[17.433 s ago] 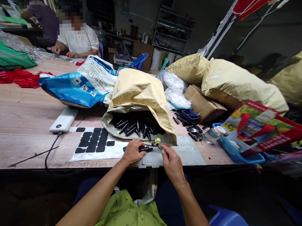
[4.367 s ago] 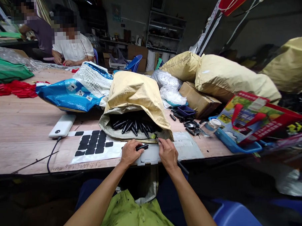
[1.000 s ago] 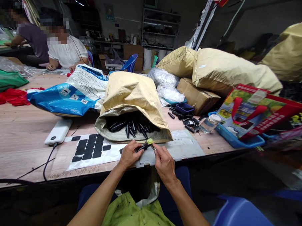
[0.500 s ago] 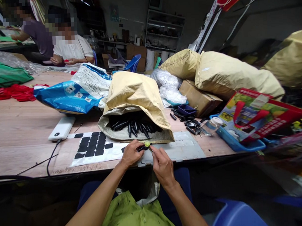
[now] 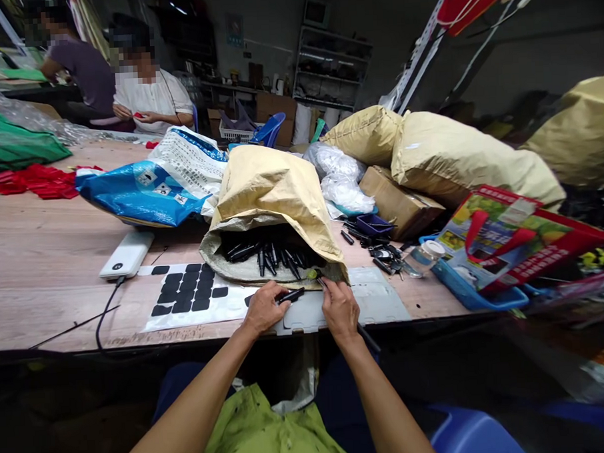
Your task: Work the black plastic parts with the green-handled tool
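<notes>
My left hand (image 5: 266,308) pinches a slim black pen-like piece (image 5: 291,296) at the table's front edge. To its right, my right hand (image 5: 340,309) is closed on a thin tool whose small yellow-green tip (image 5: 314,274) points left, near the sack's lip. The two hands are apart. Just beyond them lies an open tan sack (image 5: 273,181) with many black pieces (image 5: 270,251) in its mouth. A white sheet with black square stickers (image 5: 184,288) is left of my left hand. Beneath and right of my hands is a grey board (image 5: 380,296).
A white power bank (image 5: 127,255) with a cable sits left. Behind it is a blue and white bag (image 5: 152,183). On the right are a jar (image 5: 426,256), a blue basket (image 5: 465,289) and a red shopping bag (image 5: 513,244). Two people work at the far left.
My right hand has moved right, away from my left hand, taking the yellow-green tip off the black piece. A dark rod now shows beside my right wrist. The view has shifted slightly.
</notes>
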`<state>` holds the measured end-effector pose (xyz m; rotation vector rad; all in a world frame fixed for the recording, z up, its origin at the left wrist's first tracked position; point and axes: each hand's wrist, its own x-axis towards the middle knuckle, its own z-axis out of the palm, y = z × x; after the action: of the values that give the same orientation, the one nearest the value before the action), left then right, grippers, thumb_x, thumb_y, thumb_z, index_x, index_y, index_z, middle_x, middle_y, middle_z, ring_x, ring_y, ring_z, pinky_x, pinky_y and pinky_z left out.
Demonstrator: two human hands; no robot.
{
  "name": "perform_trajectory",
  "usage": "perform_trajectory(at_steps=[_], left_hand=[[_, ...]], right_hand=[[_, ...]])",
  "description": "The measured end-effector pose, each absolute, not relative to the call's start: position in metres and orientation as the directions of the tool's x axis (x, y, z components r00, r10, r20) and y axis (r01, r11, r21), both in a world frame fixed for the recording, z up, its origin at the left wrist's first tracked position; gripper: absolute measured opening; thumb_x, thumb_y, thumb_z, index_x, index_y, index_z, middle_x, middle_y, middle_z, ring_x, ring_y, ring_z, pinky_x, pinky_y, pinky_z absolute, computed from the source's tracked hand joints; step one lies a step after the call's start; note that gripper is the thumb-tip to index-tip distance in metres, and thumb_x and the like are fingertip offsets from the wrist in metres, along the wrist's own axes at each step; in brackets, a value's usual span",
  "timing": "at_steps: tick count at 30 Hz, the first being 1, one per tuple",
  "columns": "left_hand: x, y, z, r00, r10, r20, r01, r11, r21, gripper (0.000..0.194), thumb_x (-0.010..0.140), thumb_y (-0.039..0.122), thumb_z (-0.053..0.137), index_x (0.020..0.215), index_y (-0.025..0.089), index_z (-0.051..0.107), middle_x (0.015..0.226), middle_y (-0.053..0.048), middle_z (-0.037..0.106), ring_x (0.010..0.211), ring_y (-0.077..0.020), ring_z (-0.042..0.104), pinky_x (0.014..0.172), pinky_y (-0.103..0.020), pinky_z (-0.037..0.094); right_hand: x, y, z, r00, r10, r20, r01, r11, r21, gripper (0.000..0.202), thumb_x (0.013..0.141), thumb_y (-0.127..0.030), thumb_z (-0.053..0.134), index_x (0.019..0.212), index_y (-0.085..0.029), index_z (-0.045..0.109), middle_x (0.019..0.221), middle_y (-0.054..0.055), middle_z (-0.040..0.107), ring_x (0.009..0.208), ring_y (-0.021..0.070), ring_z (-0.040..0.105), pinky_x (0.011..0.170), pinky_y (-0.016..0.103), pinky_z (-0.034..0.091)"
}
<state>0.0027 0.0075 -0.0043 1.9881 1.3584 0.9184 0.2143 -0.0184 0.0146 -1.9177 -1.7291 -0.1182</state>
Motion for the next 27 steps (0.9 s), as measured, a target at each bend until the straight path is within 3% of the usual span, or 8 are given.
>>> perform_trajectory(at_steps=[8, 22, 27], left_hand=[[0.000, 0.007, 0.000, 0.307, 0.927, 0.214, 0.541, -0.355, 0.762, 0.028, 0.097, 0.033, 0.048, 0.099, 0.021, 0.074, 0.089, -0.004, 0.062, 0.091, -0.0189, 0.061, 0.083, -0.031, 0.044], [0.000, 0.008, -0.006, 0.299, 0.929, 0.220, 0.555, -0.356, 0.752, 0.033, 0.100, 0.037, 0.044, 0.097, 0.021, 0.072, 0.088, -0.003, 0.059, 0.090, -0.0194, 0.061, 0.083, -0.032, 0.045], [0.000, -0.011, 0.010, 0.352, 0.912, 0.211, 0.555, -0.385, 0.737, 0.032, 0.100, 0.038, 0.044, 0.098, 0.021, 0.071, 0.090, -0.004, 0.065, 0.091, -0.0202, 0.062, 0.083, -0.031, 0.046]], right_hand=[[0.205, -0.020, -0.002, 0.156, 0.876, 0.457, 0.981, -0.084, -0.173, 0.032, 0.098, -0.022, 0.052, 0.124, -0.029, 0.070, 0.096, 0.007, 0.063, 0.088, 0.0216, 0.051, 0.074, 0.033, 0.032], [0.203, -0.020, -0.004, 0.186, 0.881, 0.436, 0.978, -0.124, -0.168, 0.032, 0.097, -0.024, 0.054, 0.125, -0.029, 0.068, 0.098, 0.007, 0.060, 0.091, 0.0221, 0.048, 0.075, 0.033, 0.030], [0.203, -0.020, -0.005, 0.178, 0.879, 0.443, 0.979, -0.113, -0.169, 0.033, 0.097, -0.024, 0.054, 0.126, -0.029, 0.067, 0.100, 0.007, 0.061, 0.092, 0.0224, 0.048, 0.075, 0.032, 0.030]])
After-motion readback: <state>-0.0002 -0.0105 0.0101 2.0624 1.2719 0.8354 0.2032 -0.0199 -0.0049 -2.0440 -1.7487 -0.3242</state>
